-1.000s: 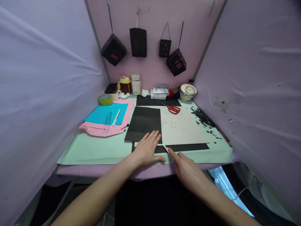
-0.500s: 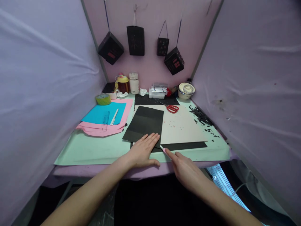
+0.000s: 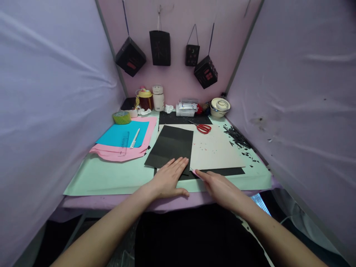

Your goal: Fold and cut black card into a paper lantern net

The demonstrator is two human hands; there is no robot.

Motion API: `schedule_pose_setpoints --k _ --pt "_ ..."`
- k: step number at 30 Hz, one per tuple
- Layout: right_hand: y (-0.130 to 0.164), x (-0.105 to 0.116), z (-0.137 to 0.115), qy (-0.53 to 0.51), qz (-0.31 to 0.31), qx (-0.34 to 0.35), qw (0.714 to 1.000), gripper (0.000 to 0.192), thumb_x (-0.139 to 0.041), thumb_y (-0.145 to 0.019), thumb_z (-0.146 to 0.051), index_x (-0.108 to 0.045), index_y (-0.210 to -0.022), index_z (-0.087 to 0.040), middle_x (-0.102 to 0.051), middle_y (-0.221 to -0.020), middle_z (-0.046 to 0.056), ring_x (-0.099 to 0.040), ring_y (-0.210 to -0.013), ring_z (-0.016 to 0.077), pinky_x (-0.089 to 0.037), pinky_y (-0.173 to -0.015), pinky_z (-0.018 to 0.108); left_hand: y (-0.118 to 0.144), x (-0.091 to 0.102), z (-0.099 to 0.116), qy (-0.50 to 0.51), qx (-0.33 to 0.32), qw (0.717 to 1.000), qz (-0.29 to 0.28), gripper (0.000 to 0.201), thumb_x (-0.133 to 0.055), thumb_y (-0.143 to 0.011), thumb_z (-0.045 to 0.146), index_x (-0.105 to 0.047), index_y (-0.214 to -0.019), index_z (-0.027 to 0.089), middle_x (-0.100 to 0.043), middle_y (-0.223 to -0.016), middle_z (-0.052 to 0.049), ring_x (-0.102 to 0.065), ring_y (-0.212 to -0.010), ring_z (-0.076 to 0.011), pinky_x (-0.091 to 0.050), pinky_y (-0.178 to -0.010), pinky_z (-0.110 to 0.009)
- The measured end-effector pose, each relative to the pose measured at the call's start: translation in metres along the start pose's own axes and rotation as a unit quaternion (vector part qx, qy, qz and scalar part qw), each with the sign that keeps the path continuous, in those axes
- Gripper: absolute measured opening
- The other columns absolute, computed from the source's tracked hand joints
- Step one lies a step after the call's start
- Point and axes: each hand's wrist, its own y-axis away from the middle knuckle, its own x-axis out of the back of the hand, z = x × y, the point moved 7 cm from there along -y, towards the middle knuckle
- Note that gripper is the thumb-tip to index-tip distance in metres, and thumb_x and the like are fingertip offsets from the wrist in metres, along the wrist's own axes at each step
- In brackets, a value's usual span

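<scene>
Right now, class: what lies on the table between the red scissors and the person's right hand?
In the head view, only the bare cream board lies between the red scissors and the right hand.

left hand (image 3: 169, 178) hides black sheet's (image 3: 171, 144) near edge, knife (image 3: 194, 171) blade too small

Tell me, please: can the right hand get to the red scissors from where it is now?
Probably yes. The right hand holds a small pink tool at the near edge, and only the flat pale board lies between it and the red scissors. It would need to free its fingers first.
</scene>
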Motion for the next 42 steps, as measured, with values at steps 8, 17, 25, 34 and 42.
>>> schedule_pose_setpoints --k 8,17,25,34,42 --pt "-0.008 0.009 0.005 0.018 -0.008 0.027 0.999 0.05 -0.032 -0.092 -0.018 -0.045 -0.139 -0.026 -0.066 -0.112 0.01 -0.061 -0.101 0.0211 -0.041 -0.085 0.029 -0.001 0.001 0.001 0.005 -0.003 1.0 -0.006 0.117 -0.054 -0.067 0.078 -0.002 -0.15 0.013 -0.017 -0.155 -0.015 -0.014 -0.144 -0.0263 -0.009 -0.115 -0.039" --pt "-0.016 0.016 0.013 0.044 -0.015 0.051 0.998 0.048 -0.031 -0.094 -0.023 -0.046 -0.138 -0.032 -0.067 -0.099 0.008 -0.062 -0.088 0.02 -0.039 -0.074 0.027 -0.001 -0.001 0.0 0.002 -0.004 1.0 -0.003 0.117 -0.053 -0.066 0.08 -0.008 -0.15 0.012 -0.015 -0.156 -0.014 -0.013 -0.144 -0.0265 -0.009 -0.115 -0.039" --pt "-0.021 0.024 0.027 0.076 -0.038 0.056 0.995 0.047 -0.033 -0.094 -0.026 -0.044 -0.138 -0.037 -0.065 -0.094 0.006 -0.061 -0.082 0.02 -0.037 -0.068 0.027 -0.001 0.0 -0.001 -0.002 -0.004 1.0 -0.015 0.115 -0.048 -0.066 0.083 -0.014 -0.15 0.012 -0.011 -0.156 -0.013 -0.011 -0.144 -0.0255 -0.008 -0.116 -0.038" --pt "-0.023 0.028 0.035 0.081 -0.034 0.07 0.994 0.046 -0.036 -0.094 -0.027 -0.044 -0.137 -0.04 -0.066 -0.095 0.005 -0.06 -0.083 0.0194 -0.036 -0.065 0.026 -0.002 -0.002 -0.001 -0.005 -0.01 1.0 -0.01 0.114 -0.047 -0.067 0.083 -0.013 -0.15 0.013 -0.012 -0.156 -0.013 -0.011 -0.144 -0.0259 -0.009 -0.116 -0.04" --pt "-0.027 0.03 0.039 0.079 -0.039 0.079 0.993 0.045 -0.037 -0.094 -0.028 -0.045 -0.137 -0.04 -0.066 -0.097 0.004 -0.061 -0.083 0.0189 -0.038 -0.065 0.026 -0.001 -0.001 0.0 -0.009 -0.009 1.0 -0.009 0.113 -0.046 -0.067 0.084 -0.014 -0.15 0.013 -0.012 -0.156 -0.012 -0.011 -0.144 -0.0257 -0.009 -0.116 -0.04"
